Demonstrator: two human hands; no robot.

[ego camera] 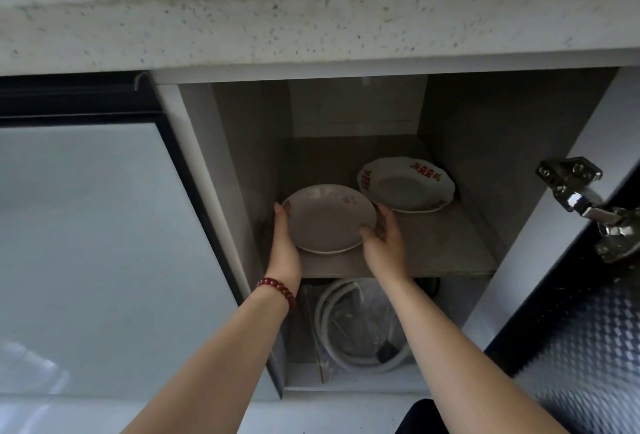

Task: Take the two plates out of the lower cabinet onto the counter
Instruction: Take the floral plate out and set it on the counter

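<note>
Both hands grip the plain plate [329, 217] at the front of the cabinet shelf [446, 253]: left hand [284, 236] cupped on its left rim, right hand [382, 238] curled round its right rim w/ thumb on top. Can't tell if the plate is lifted clear or touching the shelf. 2nd plate [406, 183], scalloped w/ red marks, sits further back & to the right, just beside the first, nobody touching it. Main risk, as I judge it: the counter [311, 25] edge overhangs right above the opening, so pulling out & up too early could knock the plate's far rim on the underside or the cabinet frame, & a rim-only grip may slip if the plate tilts. Dragging it back could also nudge the 2nd plate. On the right the open door's metal hinge [585, 201] juts in near the exit path, so the right forearm could catch it. Below the shelf a coiled white hose [346, 326] in a clear bag — a dropped plate lands there. Closed door panel [90, 243] on the left, not in the way.
</note>
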